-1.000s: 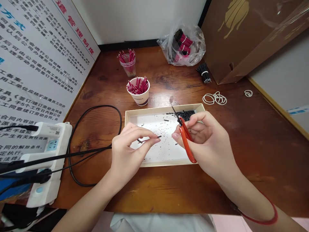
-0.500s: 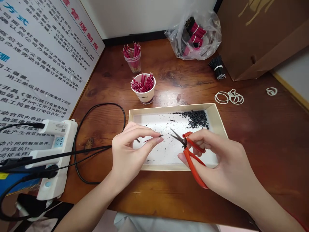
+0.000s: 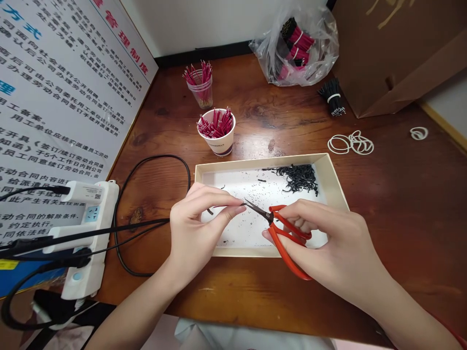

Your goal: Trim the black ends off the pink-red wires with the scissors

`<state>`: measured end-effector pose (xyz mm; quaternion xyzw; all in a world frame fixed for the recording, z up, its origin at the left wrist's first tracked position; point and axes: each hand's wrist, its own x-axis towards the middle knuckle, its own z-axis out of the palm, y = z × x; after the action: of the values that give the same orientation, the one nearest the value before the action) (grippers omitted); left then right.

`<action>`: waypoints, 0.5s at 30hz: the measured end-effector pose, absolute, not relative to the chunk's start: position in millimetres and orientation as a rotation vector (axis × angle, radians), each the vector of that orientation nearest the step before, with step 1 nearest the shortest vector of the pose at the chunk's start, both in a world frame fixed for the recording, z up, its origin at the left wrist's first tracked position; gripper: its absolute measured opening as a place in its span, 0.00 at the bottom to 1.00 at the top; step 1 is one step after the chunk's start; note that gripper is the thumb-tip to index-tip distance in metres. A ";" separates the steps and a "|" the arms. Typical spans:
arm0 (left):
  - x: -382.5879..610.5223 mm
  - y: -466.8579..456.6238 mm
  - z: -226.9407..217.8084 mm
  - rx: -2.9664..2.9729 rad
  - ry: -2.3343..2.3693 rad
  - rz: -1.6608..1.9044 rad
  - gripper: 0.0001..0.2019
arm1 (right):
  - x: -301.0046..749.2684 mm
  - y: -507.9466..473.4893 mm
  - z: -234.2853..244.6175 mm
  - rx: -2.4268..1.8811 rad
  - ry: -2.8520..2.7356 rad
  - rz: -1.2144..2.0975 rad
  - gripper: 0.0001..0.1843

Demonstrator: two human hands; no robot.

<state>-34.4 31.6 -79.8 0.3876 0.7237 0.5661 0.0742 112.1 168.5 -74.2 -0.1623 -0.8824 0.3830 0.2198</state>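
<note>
Over the left half of a shallow cardboard box [image 3: 335, 180], my left hand [image 3: 204, 218] is closed, thumb and forefinger pinching a thin wire [image 3: 219, 206] with a dark tip. My right hand [image 3: 328, 248] grips red-handled scissors [image 3: 272, 218], whose narrow blades point left and meet the wire's end at my left fingertips. Whether the blades are fully closed is hard to make out. A heap of short black tubing pieces [image 3: 301, 177] lies in the box's far right corner. Tiny dark scraps are scattered across its white bottom.
Behind the box stand a paper cup [image 3: 221, 146] and a clear plastic cup [image 3: 204, 95], both holding red wires. A plastic bag [image 3: 270, 63], a black wire bundle [image 3: 332, 97] and white rubber bands [image 3: 350, 143] lie farther right. A power strip [image 3: 104, 218] with cables is at left.
My right hand has brought the scissors left, so their tips now reach the wire end, and the blades have drawn closer together. My left hand has stayed nearly still.
</note>
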 end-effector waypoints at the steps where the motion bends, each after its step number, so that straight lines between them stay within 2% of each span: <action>1: -34.4 31.8 -79.9 1.164 2.172 1.704 0.10 | 112.4 168.2 -74.0 -0.449 -2.439 1.062 0.07; 15: -34.9 33.0 -79.2 1.175 2.169 1.710 0.11 | 113.1 167.7 -73.4 -0.485 -2.494 1.088 0.11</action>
<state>-34.9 33.0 -79.2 0.3906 0.7208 0.5683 0.0699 113.1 167.7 -73.4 -0.1725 -0.8862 0.3867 0.1879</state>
